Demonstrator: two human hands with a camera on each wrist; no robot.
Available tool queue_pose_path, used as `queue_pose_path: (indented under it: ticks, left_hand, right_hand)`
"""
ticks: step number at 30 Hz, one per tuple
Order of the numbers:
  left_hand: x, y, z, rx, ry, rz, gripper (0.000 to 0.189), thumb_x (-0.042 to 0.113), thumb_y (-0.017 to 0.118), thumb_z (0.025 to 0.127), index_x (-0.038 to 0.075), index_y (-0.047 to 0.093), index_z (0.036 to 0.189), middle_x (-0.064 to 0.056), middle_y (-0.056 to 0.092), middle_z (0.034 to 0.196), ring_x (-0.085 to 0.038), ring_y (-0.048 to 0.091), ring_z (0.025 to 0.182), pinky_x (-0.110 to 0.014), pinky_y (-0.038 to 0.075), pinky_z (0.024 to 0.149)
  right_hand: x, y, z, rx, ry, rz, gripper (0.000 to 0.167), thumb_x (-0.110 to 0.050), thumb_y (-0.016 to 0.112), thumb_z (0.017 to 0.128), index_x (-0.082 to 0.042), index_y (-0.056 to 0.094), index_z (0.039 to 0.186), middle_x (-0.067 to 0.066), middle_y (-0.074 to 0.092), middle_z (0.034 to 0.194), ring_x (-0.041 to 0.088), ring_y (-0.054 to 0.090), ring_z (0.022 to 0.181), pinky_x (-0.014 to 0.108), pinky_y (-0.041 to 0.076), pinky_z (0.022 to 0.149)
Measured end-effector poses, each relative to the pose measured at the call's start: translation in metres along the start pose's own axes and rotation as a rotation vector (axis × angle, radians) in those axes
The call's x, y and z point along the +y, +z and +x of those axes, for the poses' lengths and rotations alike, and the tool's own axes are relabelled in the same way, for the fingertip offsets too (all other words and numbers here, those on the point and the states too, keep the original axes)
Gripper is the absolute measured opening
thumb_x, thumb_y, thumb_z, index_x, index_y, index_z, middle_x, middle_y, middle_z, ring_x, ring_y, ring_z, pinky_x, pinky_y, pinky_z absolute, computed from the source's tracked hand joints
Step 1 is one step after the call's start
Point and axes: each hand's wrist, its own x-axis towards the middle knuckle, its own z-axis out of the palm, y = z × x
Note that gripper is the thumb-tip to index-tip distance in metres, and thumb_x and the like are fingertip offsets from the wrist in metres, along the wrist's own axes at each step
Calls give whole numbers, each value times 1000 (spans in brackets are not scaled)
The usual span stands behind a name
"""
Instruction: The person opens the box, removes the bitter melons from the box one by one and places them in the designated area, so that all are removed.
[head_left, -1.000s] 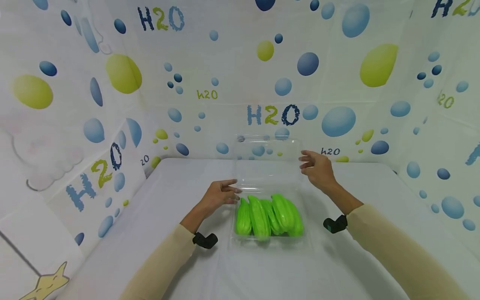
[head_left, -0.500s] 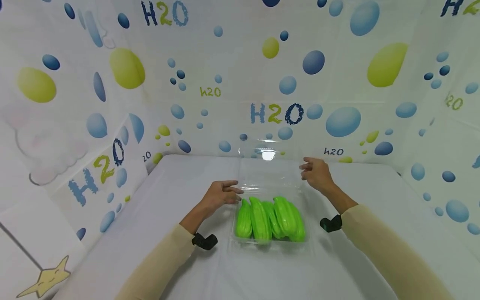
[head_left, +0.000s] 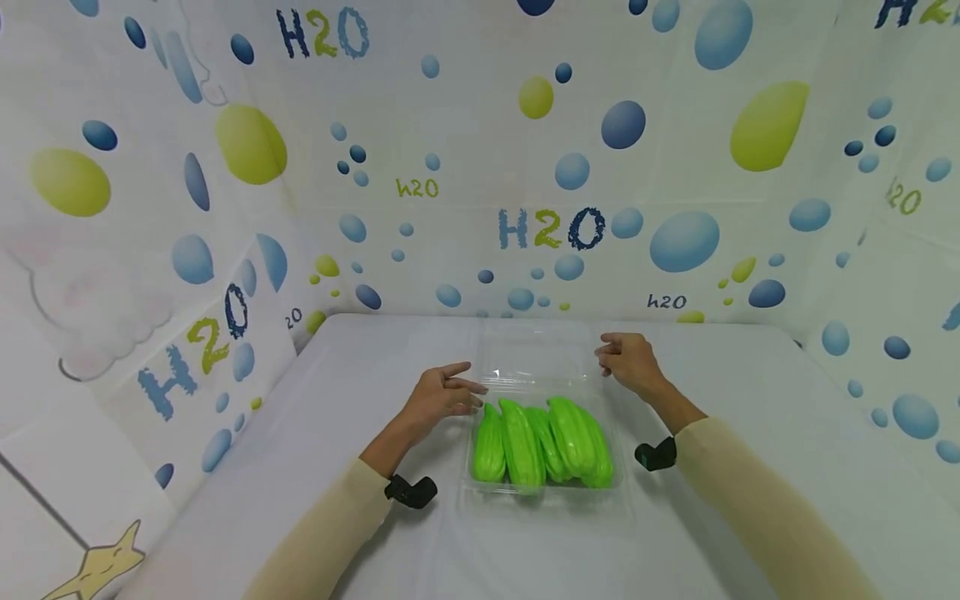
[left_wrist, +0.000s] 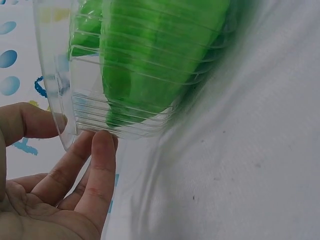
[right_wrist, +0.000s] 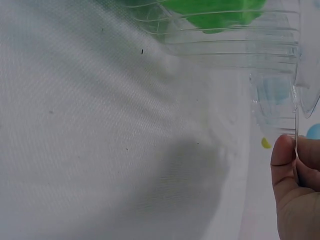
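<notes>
A clear plastic clamshell box (head_left: pixel 542 489) sits on the white table with several long, ridged, bright green fruits or vegetables (head_left: pixel 521 446) inside. Its transparent lid (head_left: pixel 536 354) leans back behind the base, away from the person. At the rear left corner, my left hand (head_left: pixel 442 393) pinches the box's rim; in the left wrist view the thumb is on one side and the fingers are against the ribbed wall. My right hand (head_left: pixel 632 364) is at the lid's right edge. In the right wrist view, its thumb and finger (right_wrist: pixel 283 155) pinch that thin edge.
A white cloth (head_left: pixel 375 350) covers the table, with slight creases. Behind and beside it hang white sheets (head_left: pixel 465 117) printed with blue and yellow-green drops and lettering. Dark wrist cameras (head_left: pixel 411 492) sit on both forearms.
The lid has tipped farther back, its far edge dropping toward the table. My right hand has come down with it, while my left hand stays at the rear left corner.
</notes>
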Motion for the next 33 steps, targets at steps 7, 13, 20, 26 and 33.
queue_pose_path:
  ticks: [7, 13, 20, 26, 33]
  left_hand:
    - [5, -1, 1, -16, 21, -13, 73, -6, 65, 91, -4, 32, 156, -22, 72, 118, -30, 73, 101, -33, 62, 82]
    - [4, -2, 1, -25, 28, -15, 68, -5, 64, 91, -2, 38, 154, -23, 72, 117, -31, 73, 101, -36, 62, 83]
    - [-4, 0, -2, -48, 29, -2, 52, 2, 58, 95, -3, 49, 147, -21, 70, 122, -30, 71, 106, -38, 61, 86]
    - [-5, 1, -4, -68, 53, -9, 48, 3, 52, 98, -4, 49, 146, -23, 65, 131, -34, 65, 119, -39, 59, 94]
    - [-8, 3, -5, -76, 61, -57, 48, 3, 54, 99, -6, 47, 146, -25, 61, 135, -35, 65, 120, -40, 57, 97]
  right_hand:
    - [0, 0, 3, -10, 22, -8, 44, -4, 59, 100, 14, 51, 139, 28, 69, 114, 18, 67, 74, 27, 58, 66]
    - [0, 2, 2, -17, 24, -14, 42, -4, 59, 100, 12, 53, 138, 25, 70, 109, 16, 65, 70, 25, 55, 63]
    - [10, 9, -6, -14, 48, -39, 39, -6, 57, 101, 9, 56, 137, 22, 72, 101, 16, 65, 65, 26, 56, 61]
    - [6, 8, -10, 35, 46, -137, 42, -17, 50, 105, 7, 54, 139, 25, 66, 124, 33, 68, 102, 43, 59, 84]
    - [-5, 5, -23, 100, 29, -140, 47, -24, 50, 105, 5, 51, 142, 25, 51, 147, 45, 47, 135, 56, 44, 109]
